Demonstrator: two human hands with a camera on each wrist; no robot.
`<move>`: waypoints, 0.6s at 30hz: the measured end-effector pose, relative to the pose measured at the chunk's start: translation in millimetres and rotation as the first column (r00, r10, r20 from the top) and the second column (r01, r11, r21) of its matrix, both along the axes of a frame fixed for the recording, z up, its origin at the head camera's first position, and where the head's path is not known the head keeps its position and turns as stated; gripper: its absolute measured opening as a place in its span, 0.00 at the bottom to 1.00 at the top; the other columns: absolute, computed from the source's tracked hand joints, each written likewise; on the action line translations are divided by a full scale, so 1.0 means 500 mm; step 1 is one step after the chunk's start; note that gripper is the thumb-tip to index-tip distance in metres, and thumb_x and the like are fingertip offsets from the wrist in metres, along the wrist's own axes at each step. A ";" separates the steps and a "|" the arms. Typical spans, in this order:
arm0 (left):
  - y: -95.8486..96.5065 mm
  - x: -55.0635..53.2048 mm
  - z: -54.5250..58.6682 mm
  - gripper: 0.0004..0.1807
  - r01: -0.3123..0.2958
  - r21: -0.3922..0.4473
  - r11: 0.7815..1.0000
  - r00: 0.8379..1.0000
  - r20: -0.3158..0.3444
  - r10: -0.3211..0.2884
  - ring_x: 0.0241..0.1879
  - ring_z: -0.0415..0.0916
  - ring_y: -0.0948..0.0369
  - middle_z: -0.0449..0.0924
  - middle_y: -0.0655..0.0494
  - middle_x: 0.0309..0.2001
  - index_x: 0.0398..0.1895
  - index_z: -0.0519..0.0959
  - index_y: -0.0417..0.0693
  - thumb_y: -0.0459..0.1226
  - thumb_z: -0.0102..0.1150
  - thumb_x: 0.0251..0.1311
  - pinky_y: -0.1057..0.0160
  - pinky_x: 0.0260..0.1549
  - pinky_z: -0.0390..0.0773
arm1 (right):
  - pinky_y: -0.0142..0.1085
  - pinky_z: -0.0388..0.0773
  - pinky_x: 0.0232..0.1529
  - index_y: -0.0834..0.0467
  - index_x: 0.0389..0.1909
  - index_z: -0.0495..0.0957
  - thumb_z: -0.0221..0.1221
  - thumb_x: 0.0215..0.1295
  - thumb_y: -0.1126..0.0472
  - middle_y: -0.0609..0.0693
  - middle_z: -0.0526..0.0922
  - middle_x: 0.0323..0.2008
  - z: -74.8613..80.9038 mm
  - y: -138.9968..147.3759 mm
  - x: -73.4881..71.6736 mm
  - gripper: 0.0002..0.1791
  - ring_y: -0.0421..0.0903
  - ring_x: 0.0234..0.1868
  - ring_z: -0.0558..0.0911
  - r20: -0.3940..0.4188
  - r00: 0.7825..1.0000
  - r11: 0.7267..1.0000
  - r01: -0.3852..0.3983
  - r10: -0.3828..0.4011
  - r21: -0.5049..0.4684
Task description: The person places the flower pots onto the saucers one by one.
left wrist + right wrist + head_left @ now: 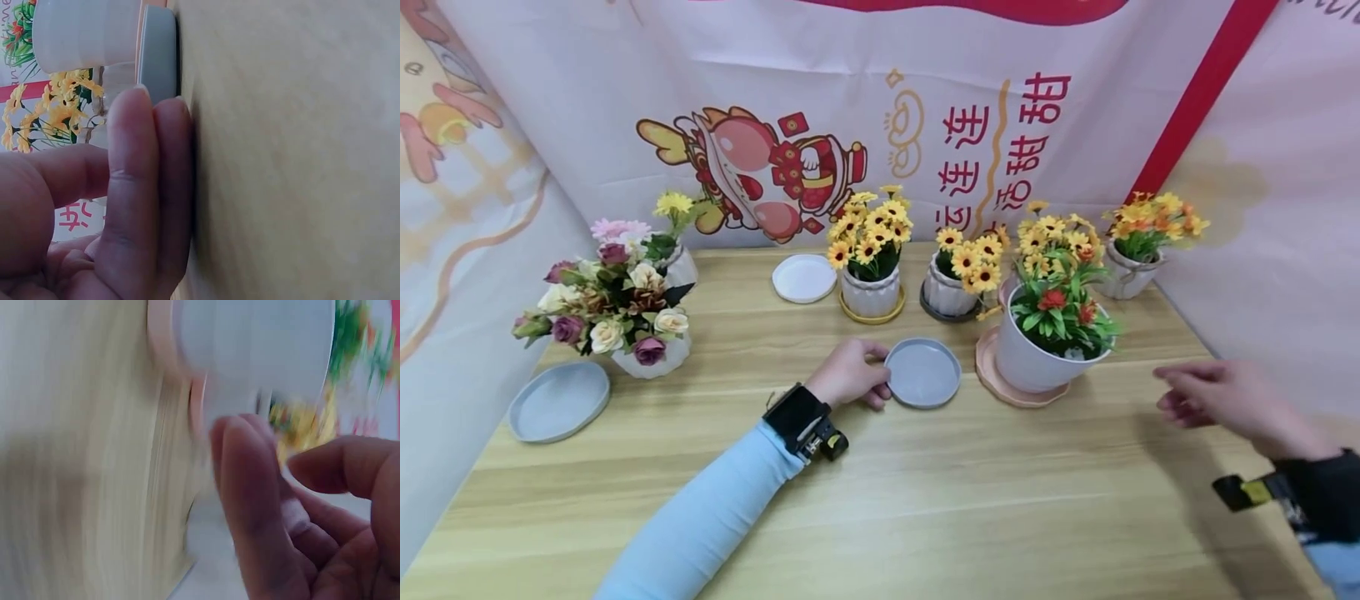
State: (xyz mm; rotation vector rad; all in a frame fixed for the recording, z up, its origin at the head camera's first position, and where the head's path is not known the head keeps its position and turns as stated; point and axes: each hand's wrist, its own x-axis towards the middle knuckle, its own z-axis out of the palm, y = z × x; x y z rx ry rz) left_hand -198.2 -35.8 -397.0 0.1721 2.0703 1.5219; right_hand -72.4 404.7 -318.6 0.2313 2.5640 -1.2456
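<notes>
On the table, a round grey plant saucer (pixel 922 372) lies flat. My left hand (pixel 854 373) is at its left edge, fingertips touching the rim. The left wrist view shows two fingers (pixel 131 181) stretched low along the table toward the saucer (pixel 158 53). To the right of it, a large white flowerpot (pixel 1047 360) with red flowers stands on a peach scalloped saucer (pixel 1022 397). My right hand (pixel 1228 402) hovers right of that pot, fingers loosely bent, holding nothing. The right wrist view is blurred.
Two sunflower pots (pixel 871 293) (pixel 951 293) stand on saucers at the back, beside a white saucer (pixel 803 278). Another yellow-flowered pot (pixel 1127 273) is at the back right. On the left are a rose pot (pixel 655 357), a smaller pot (pixel 681 267) and a grey-blue saucer (pixel 559 402).
</notes>
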 end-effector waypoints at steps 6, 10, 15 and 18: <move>-0.021 0.023 -0.014 0.24 -0.012 -0.006 1.000 1.000 0.013 0.012 0.16 0.80 0.57 0.82 0.38 0.28 0.63 0.70 0.30 0.24 0.56 0.63 0.58 0.22 0.87 | 0.37 0.88 0.37 0.82 0.67 0.52 0.43 0.80 0.56 0.45 0.86 0.30 -0.018 0.096 -0.111 0.33 0.40 0.32 0.86 -0.003 0.990 0.983 0.138 -0.139 -0.122; -0.037 0.048 -0.028 0.24 -0.022 -0.003 1.000 1.000 0.019 0.022 0.16 0.79 0.57 0.81 0.38 0.27 0.62 0.70 0.29 0.23 0.55 0.62 0.58 0.22 0.87 | 0.35 0.86 0.42 0.78 0.72 0.40 0.41 0.80 0.54 0.43 0.85 0.28 -0.031 0.113 -0.195 0.37 0.37 0.32 0.85 0.071 0.978 0.957 0.207 -0.196 -0.204; -0.054 0.074 -0.040 0.24 -0.025 0.000 1.000 1.000 0.016 0.025 0.15 0.79 0.57 0.81 0.39 0.25 0.62 0.70 0.28 0.23 0.55 0.61 0.58 0.20 0.87 | 0.35 0.86 0.43 0.74 0.74 0.37 0.37 0.79 0.53 0.45 0.84 0.27 -0.043 0.112 -0.281 0.37 0.39 0.30 0.86 0.140 0.954 0.936 0.289 -0.264 -0.202; -0.061 0.084 -0.041 0.24 -0.027 -0.007 1.000 0.999 0.019 0.027 0.15 0.79 0.57 0.81 0.40 0.25 0.63 0.70 0.28 0.23 0.55 0.61 0.58 0.19 0.86 | 0.36 0.87 0.40 0.77 0.72 0.43 0.36 0.79 0.54 0.46 0.85 0.24 -0.050 0.116 -0.313 0.35 0.40 0.28 0.86 0.176 0.939 0.921 0.330 -0.297 -0.207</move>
